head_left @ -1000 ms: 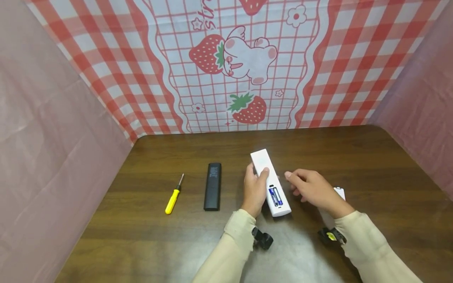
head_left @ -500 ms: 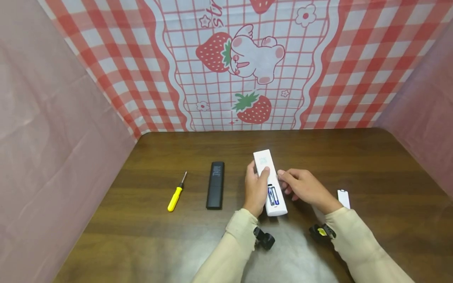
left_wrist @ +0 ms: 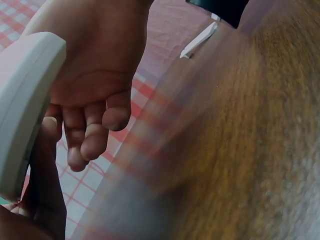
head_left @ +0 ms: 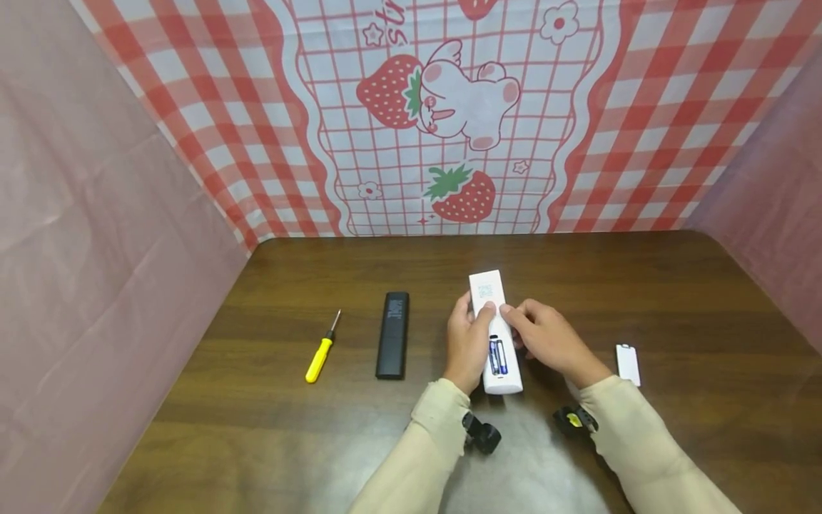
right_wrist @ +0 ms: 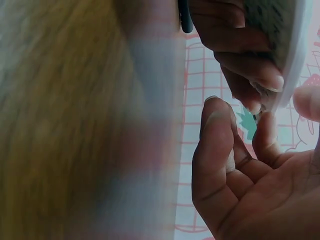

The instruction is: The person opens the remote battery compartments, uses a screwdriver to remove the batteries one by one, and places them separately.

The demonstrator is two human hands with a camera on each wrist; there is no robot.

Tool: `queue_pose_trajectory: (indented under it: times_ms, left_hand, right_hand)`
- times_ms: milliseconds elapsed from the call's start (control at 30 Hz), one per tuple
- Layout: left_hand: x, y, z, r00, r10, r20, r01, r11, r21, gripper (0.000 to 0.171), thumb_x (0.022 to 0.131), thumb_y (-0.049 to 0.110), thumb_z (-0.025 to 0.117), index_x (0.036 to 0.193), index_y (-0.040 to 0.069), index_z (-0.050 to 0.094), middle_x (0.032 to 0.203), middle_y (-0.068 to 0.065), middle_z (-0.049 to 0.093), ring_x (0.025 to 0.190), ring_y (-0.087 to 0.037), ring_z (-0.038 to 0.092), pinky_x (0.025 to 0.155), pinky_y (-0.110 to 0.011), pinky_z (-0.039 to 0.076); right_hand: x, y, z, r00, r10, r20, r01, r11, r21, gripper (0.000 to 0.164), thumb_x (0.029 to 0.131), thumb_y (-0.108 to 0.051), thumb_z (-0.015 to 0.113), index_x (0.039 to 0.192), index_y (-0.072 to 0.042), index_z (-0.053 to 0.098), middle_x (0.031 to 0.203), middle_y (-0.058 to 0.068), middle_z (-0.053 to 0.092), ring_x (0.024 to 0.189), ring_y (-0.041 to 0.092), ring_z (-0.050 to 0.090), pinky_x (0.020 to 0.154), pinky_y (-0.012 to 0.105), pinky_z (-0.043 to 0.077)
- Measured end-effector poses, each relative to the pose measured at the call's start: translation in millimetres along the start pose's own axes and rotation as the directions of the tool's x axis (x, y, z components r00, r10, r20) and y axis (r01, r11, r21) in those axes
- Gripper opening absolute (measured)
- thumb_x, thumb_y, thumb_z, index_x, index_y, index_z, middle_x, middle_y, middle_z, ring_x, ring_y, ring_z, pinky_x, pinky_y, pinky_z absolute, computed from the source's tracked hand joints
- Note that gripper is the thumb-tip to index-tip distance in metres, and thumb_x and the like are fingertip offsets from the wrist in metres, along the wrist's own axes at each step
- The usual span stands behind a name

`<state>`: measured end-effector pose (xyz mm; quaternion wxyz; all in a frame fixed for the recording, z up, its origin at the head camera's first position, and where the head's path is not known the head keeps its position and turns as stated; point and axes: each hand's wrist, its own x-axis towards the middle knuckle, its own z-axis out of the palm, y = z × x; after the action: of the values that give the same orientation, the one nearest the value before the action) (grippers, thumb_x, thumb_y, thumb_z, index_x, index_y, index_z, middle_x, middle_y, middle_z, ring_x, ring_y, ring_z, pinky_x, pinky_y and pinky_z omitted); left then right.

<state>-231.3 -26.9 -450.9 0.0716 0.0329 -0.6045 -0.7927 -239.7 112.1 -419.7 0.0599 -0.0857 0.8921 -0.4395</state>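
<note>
A white remote control lies in my left hand, back side up, in the head view. Two blue batteries sit in its uncovered battery slot near the lower end. My left thumb rests across its back while the fingers wrap underneath. At its right edge, my right hand has the thumb on top and, in the right wrist view, the index fingertip against the underside. The remaining right fingers curl below it. Dark buttons on the front side show there. The left wrist view catches the remote's pale side.
A white battery cover lies on the wooden table to the right of my right hand. Left of the hands are a black remote control and a yellow-handled screwdriver. A strawberry-patterned cloth hangs behind the table.
My right hand has moved left from beside the white remote control and now pinches its right edge. The remote has turned slightly more upright in the head view.
</note>
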Motion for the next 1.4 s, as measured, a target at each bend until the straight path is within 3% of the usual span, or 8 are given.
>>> queue_pose_trajectory:
  times_ms: [133,267,500,733,1000,1200,1400]
  left_hand:
    - [0.3,-0.6,0.3,0.999,0.038,-0.025,-0.037,0.999,0.031,0.043,0.097,0.015,0.060,0.136,-0.001,0.053,0.103,-0.010,0.070,0.080,-0.016,0.066,0.071,-0.030,0.054]
    - [0.2,-1.7,-0.2,0.997,0.056,-0.049,-0.053,0.996,0.071,0.041,0.096,0.016,0.061,0.133,0.000,0.057,0.100,-0.009,0.071,0.077,-0.014,0.065,0.070,-0.029,0.054]
    - [-2.9,-4.3,-0.8,0.999,0.037,-0.028,-0.034,0.996,0.081,0.038,0.097,0.016,0.059,0.133,0.003,0.061,0.091,-0.008,0.072,0.069,-0.016,0.066,0.062,-0.029,0.054]
    - [-6.2,-3.8,-0.8,0.999,0.010,-0.043,-0.006,0.996,0.088,0.038,0.102,0.022,0.051,0.137,0.008,0.061,0.086,-0.006,0.071,0.067,-0.018,0.067,0.059,-0.033,0.056]
    - [-7.0,-5.0,-0.7,0.998,0.050,-0.042,-0.044,0.991,0.129,0.040,0.105,0.026,0.047,0.136,0.005,0.061,0.101,-0.007,0.072,0.083,-0.014,0.066,0.079,-0.034,0.053]
    - [-4.9,-2.6,0.4,0.998,0.062,-0.030,-0.057,0.986,0.157,0.040,0.104,0.026,0.048,0.134,0.003,0.062,0.099,-0.007,0.071,0.080,-0.012,0.063,0.076,-0.032,0.052]
    - [-1.6,0.8,3.2,0.999,0.043,-0.005,-0.041,0.986,0.160,0.041,0.105,0.029,0.048,0.135,0.007,0.062,0.100,-0.004,0.071,0.081,-0.012,0.063,0.077,-0.032,0.052]
  right_hand:
    - [3,-1,3,1.000,0.005,0.011,-0.005,0.999,0.034,0.050,0.104,-0.046,0.049,0.110,0.002,0.059,0.088,0.014,0.059,0.074,0.024,0.057,0.059,0.038,0.053]
    - [5,-1,5,1.000,0.022,0.022,-0.023,0.999,0.049,0.056,0.103,-0.050,0.048,0.113,0.003,0.062,0.087,0.014,0.060,0.075,0.025,0.058,0.061,0.036,0.053]
    - [8,-1,9,0.999,0.021,0.043,-0.025,0.994,0.109,0.057,0.104,-0.048,0.047,0.109,0.005,0.068,0.084,0.012,0.065,0.072,0.021,0.060,0.060,0.036,0.053]
    - [9,-1,11,0.997,0.021,0.081,-0.031,0.991,0.132,0.064,0.105,-0.053,0.041,0.118,0.006,0.065,0.085,0.011,0.067,0.071,0.021,0.062,0.061,0.036,0.052]
    - [10,4,13,0.998,0.005,0.059,-0.012,0.991,0.133,0.061,0.104,-0.053,0.041,0.107,0.002,0.068,0.081,0.010,0.067,0.072,0.022,0.063,0.068,0.037,0.050]
    - [12,3,17,1.000,-0.003,0.031,-0.003,0.984,0.178,0.057,0.104,-0.050,0.045,0.099,0.002,0.069,0.079,0.010,0.067,0.070,0.022,0.063,0.065,0.036,0.051]
    - [13,1,17,0.999,0.041,-0.023,-0.035,0.976,0.215,0.059,0.103,-0.051,0.047,0.102,0.004,0.071,0.080,0.011,0.069,0.070,0.023,0.063,0.064,0.035,0.051]
